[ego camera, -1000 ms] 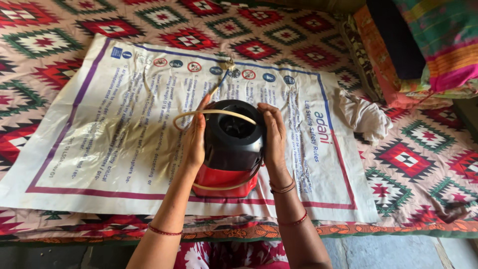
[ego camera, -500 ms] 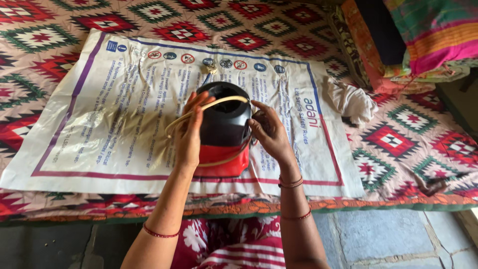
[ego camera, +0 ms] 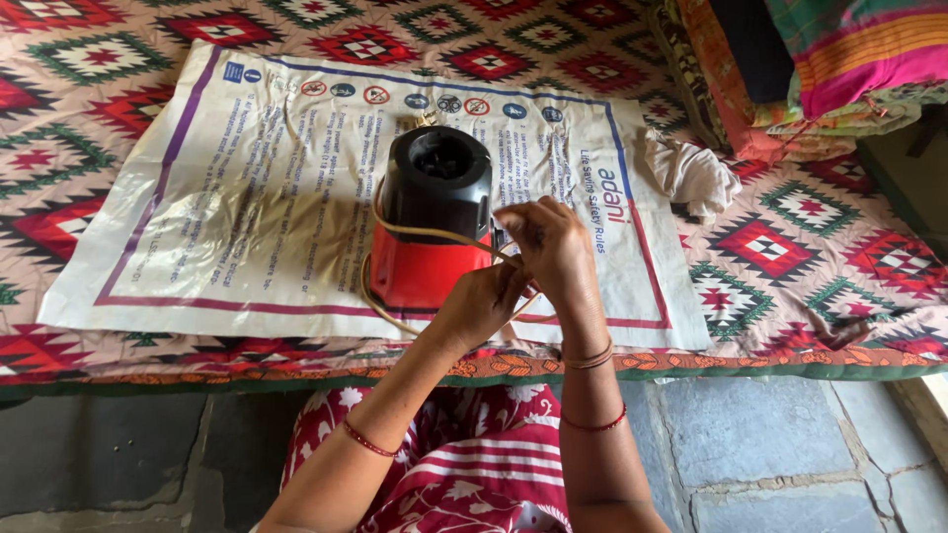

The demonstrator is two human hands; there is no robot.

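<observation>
Spread over the patterned red bedcover [ego camera: 810,247], a white printed plastic sheet [ego camera: 197,227] keeps the black-and-red mixer base [ego camera: 434,222] clean at frame centre, while the left hand [ego camera: 481,304] and right hand [ego camera: 553,247] pinch its tan cord [ego camera: 434,235], gathering it alongside.

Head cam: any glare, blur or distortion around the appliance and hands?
Head view: soft, even light, faint shadows; mild sheen on the plastic sheet; black-and-red appliance, left hand and right hand sharp, no motion blur; slight wide-angle bowing at the edges.
</observation>
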